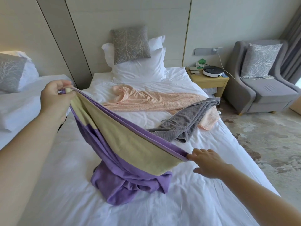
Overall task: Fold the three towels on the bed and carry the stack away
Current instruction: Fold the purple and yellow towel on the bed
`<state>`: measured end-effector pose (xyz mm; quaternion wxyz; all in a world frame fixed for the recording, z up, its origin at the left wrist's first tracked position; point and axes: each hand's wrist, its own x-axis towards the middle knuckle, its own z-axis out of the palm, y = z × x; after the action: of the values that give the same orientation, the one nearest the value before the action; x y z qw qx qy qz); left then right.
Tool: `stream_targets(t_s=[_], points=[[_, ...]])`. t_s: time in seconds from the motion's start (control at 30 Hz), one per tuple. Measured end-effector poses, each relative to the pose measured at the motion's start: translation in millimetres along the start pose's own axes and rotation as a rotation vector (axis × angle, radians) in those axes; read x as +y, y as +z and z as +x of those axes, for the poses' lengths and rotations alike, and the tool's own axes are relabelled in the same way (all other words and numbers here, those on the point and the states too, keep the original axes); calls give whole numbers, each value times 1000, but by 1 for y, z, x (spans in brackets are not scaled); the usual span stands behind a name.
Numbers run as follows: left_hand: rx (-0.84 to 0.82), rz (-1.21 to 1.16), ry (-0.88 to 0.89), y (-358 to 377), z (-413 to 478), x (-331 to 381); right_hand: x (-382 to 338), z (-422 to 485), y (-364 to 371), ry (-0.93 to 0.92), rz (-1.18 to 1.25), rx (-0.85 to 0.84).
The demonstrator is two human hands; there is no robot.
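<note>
A purple and pale yellow towel [123, 144] hangs stretched between my two hands above the white bed [203, 201]. My left hand [56, 97] pinches one upper corner, raised at the left. My right hand [206, 162] pinches the other corner, lower and to the right. The towel's purple bottom end bunches on the sheet below. Farther back, a peach towel [146, 100] lies spread and crumpled across the bed. A grey towel [187, 121] lies rumpled on the bed's right side, partly over the peach one.
White pillows [143, 70] and a grey cushion [130, 44] lean at the headboard. A second bed [19, 103] stands at the left. At the right are a wooden nightstand [210, 82] with small devices, a grey armchair [263, 88] and patterned carpet [268, 144].
</note>
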<state>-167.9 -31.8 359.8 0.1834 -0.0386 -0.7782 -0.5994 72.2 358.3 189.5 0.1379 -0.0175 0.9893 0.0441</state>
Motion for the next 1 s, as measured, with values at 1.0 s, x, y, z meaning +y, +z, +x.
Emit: stream_targets(t_s=[1.0], points=[[-227,-206,123,8,-5,70,-76,78,19,56,850,98]])
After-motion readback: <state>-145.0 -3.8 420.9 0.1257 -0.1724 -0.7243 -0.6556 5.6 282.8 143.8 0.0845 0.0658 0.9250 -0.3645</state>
